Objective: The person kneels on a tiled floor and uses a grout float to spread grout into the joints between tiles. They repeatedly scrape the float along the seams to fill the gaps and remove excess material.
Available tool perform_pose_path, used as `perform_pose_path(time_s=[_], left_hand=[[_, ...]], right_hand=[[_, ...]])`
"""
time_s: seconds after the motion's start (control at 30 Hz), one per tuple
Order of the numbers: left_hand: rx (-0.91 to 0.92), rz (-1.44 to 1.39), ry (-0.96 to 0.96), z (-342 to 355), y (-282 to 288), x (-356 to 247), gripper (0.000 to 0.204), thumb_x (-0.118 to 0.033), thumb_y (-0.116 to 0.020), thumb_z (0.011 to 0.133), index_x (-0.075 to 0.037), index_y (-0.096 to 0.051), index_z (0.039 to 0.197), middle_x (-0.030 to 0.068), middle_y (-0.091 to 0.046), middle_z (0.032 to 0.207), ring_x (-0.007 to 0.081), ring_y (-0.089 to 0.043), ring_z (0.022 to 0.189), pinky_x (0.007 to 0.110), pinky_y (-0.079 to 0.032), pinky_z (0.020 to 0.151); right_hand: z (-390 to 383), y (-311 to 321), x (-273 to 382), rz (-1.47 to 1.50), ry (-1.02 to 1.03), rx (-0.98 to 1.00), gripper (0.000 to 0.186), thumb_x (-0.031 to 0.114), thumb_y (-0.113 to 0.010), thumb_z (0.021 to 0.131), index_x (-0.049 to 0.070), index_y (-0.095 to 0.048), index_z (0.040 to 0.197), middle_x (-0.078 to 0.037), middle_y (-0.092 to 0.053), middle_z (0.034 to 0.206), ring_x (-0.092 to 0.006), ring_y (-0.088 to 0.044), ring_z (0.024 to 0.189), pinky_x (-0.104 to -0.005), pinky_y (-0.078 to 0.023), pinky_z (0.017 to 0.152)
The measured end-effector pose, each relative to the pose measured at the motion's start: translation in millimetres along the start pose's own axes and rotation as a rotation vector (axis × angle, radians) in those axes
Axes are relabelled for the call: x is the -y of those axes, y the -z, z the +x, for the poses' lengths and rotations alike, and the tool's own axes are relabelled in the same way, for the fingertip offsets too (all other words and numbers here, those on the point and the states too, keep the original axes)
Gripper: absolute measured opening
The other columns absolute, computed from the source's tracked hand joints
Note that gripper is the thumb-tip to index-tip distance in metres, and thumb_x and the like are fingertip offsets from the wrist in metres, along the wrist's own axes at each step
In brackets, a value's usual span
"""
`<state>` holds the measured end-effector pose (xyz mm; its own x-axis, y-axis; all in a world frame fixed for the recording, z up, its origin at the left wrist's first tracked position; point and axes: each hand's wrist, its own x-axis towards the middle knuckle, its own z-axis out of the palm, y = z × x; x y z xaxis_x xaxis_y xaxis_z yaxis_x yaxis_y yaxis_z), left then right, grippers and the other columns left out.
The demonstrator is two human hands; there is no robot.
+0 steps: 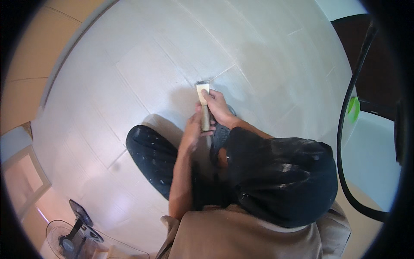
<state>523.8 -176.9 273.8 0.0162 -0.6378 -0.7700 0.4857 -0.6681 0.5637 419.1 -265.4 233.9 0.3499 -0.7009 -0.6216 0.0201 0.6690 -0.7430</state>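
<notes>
Upright between my hands is a flat scraper [202, 94] with a cream upper part, a dark top edge and a grey-brown handle. My right hand [219, 108] grips its upper part from the right, thumb pressed flat on the cream face. Lower down, my left hand [194, 126] is closed around the handle; its fingertips show on the far side, and it is slightly blurred. Both hands are above the pale floor, in front of my bent legs. A dark shoe [221, 136] lies just below my right hand, partly hidden by my knee.
Pale tiled floor [129, 95] spreads around me. My black trousers [148, 155] carry white specks. A fan [64, 239] stands at the lower left. On the right are a black cable [343, 129], a dark panel [362, 64] and a bright green object [353, 108].
</notes>
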Motion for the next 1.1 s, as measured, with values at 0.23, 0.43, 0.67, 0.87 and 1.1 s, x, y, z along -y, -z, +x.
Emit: perform_pose_path(time_s=[0.23,0.43,0.67,0.87,1.1], left_hand=[[0.003,-0.100,0.033,11.8,12.0,47.5,0.052,-0.059,-0.047,0.102,-0.008,-0.054,0.095,-0.0035,-0.046,0.068,0.0067,-0.039,0.051,0.023,-0.027,0.045],[-0.061,-0.184,0.094,17.2,-7.7,62.2,0.050,-0.058,-0.047,0.102,-0.009,-0.054,0.092,-0.0048,-0.044,0.065,0.0057,-0.037,0.050,0.023,-0.027,0.044],[-0.140,-0.158,0.021,33.8,-15.3,58.8,0.049,-0.056,-0.045,0.104,-0.010,-0.052,0.088,-0.0039,-0.044,0.063,0.0060,-0.036,0.045,0.023,-0.028,0.039],[-0.084,-0.349,0.131,26.7,-10.1,52.1,0.052,-0.058,-0.041,0.104,-0.011,-0.050,0.085,-0.0039,-0.044,0.066,0.0072,-0.037,0.048,0.025,-0.029,0.043],[-0.156,-0.317,0.205,17.2,-16.4,47.6,0.048,-0.055,-0.040,0.105,-0.012,-0.050,0.087,-0.0062,-0.038,0.064,0.0061,-0.033,0.048,0.024,-0.027,0.043]], right_hand=[[5.8,7.5,-44.7,-0.218,-0.026,0.064,0.035,0.027,-0.044,0.108,-0.005,-0.056,0.112,-0.016,-0.070,0.089,-0.0200,-0.069,0.077,-0.0324,-0.056,0.064],[32.8,32.6,-83.4,-0.521,0.022,-0.023,0.035,0.025,-0.044,0.107,-0.006,-0.060,0.104,-0.015,-0.072,0.083,-0.0205,-0.070,0.071,-0.0330,-0.056,0.063],[20.1,7.3,-40.6,-0.576,0.095,-0.119,0.041,0.030,-0.051,0.103,-0.007,-0.064,0.091,-0.015,-0.069,0.065,-0.0206,-0.070,0.060,-0.0374,-0.055,0.058],[21.3,-0.3,-40.9,-0.543,0.079,-0.139,0.040,0.027,-0.054,0.101,-0.007,-0.065,0.084,-0.016,-0.066,0.060,-0.0210,-0.069,0.055,-0.0375,-0.054,0.053],[19.3,-1.5,-44.0,-0.511,0.104,-0.154,0.041,0.029,-0.054,0.102,-0.006,-0.065,0.081,-0.012,-0.065,0.058,-0.0177,-0.065,0.052,-0.0351,-0.050,0.051]])
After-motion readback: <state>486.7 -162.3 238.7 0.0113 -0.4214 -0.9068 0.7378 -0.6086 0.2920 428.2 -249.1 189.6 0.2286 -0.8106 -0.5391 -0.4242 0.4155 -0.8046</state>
